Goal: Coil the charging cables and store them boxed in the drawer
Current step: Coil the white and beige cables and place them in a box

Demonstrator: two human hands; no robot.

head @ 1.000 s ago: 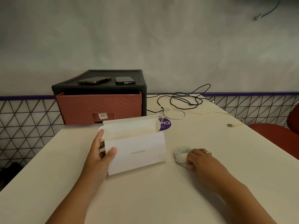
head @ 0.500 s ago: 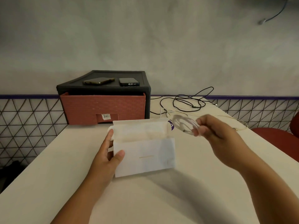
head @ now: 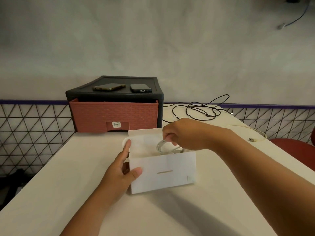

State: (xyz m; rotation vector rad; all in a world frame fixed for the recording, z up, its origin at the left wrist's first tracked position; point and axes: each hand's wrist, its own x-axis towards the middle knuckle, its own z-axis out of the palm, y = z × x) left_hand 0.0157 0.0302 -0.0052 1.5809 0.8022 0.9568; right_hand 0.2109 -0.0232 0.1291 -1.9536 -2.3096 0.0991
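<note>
A white cardboard box (head: 163, 172) stands open on the table, its lid flap tilted back. My left hand (head: 121, 169) grips the box's left end, thumb on the front and fingers behind. My right hand (head: 182, 135) pinches a coiled white cable (head: 163, 148) and holds it inside the box's open top, partly below the rim. A loose black cable (head: 201, 109) and a loose white cable (head: 254, 133) lie on the far right of the table. The brown woven drawer (head: 114, 116) sits slightly pulled out of its black cabinet (head: 153, 82).
Two phones (head: 109, 87) (head: 140, 88) lie on top of the cabinet. The white table (head: 68, 176) meets a tiled wall behind. A red chair (head: 296, 150) stands at the right edge.
My right hand picked the coiled white cable off the table, carried it up and left, and lowered it into the open box. My left hand kept hold of the box.
</note>
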